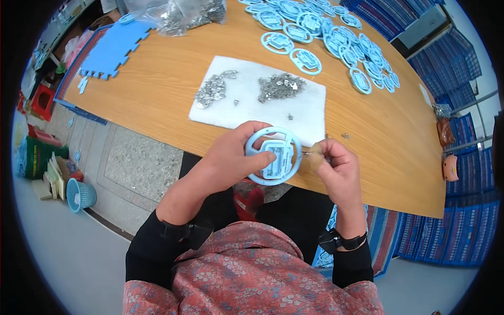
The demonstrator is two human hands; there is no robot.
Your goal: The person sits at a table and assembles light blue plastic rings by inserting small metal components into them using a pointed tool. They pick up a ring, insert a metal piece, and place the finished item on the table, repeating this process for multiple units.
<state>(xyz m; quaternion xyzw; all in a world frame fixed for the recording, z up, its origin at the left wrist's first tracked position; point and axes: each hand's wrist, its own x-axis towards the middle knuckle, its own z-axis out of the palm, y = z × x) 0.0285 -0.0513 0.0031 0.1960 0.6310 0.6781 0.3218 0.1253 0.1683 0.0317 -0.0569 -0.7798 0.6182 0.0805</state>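
Observation:
My left hand (pixel 226 160) grips a light-blue round plastic frame (pixel 255 176), its thumb lying across the rectangular inner part. The frame is held up over the near edge of the table, face toward me. At the frame's right rim, my right hand (pixel 338 168) is closed in a pinch on a tiny metal piece (pixel 307 153), whose shape is mostly hidden by the fingertips. Yellowish covers show on those fingertips. Just beyond both hands lies a white foam sheet (pixel 236 113), bearing a pile of shiny small metal parts (pixel 211 92) and a darker pile (pixel 278 88).
Many similar light-blue frames (pixel 305 61) are heaped at the table's far right. Clear bags of metal parts (pixel 184 18) stand at the back, beside a blue foam mat (pixel 113 50). Stacked blue boxes (pixel 441 231) line the right side. A blue basket (pixel 81 194) sits on the floor at left.

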